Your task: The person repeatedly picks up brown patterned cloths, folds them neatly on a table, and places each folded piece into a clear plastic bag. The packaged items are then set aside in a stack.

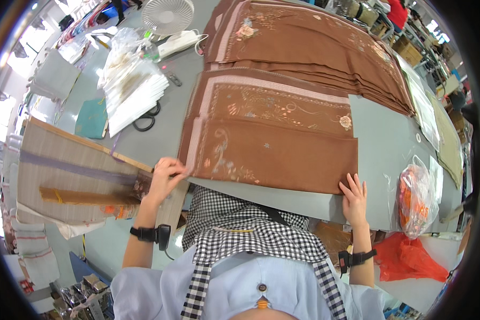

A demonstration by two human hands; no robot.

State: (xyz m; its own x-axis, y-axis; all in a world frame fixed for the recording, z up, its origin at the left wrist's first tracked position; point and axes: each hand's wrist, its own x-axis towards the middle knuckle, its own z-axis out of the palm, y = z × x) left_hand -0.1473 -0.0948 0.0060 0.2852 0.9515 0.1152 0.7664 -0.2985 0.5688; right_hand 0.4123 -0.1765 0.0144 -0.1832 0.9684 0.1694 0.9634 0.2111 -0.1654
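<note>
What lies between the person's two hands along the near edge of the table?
In the head view, the folded brown embroidered cloth spans the stretch: the left hand holds its near left corner and the right hand presses its near right corner.

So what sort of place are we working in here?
Likely a garment or textile finishing workshop: stacks of folded brown embroidered cloth on a grey worktable, black scissors, and a pile of white packing bags.

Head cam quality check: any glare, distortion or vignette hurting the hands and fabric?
Head view: strong fisheye bend, table edge curves; black vignette at the corners; blown-out windows at far left; left hand and right hand on the brown embroidered cloth are sharp and evenly lit, without glare.
</note>
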